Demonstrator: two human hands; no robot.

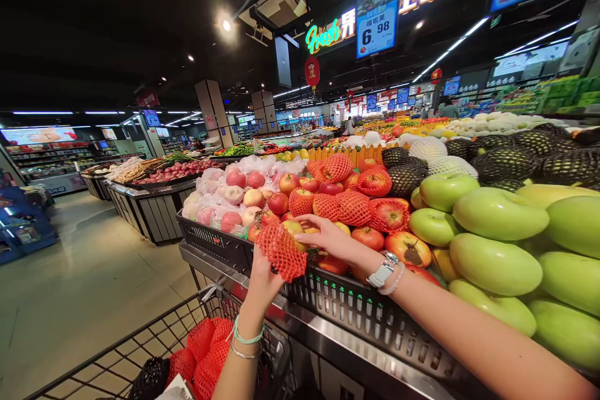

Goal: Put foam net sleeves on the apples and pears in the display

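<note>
clearly, the right hand (328,239) pinches an apple (293,229) beside red netting (284,251) in the left hand (266,278).

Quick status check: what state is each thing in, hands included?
Left hand, closed on red foam net
Right hand, fingers on apple
Red foam net, held up at the apple
Apple, partly hidden
Shopping cart, loaded with netted items
Large green fruits, bare, piled
6.98 price sign, lit

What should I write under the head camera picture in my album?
Left hand holding a red foam net, right hand touching an apple at its edge, beside piled fruit.
</note>
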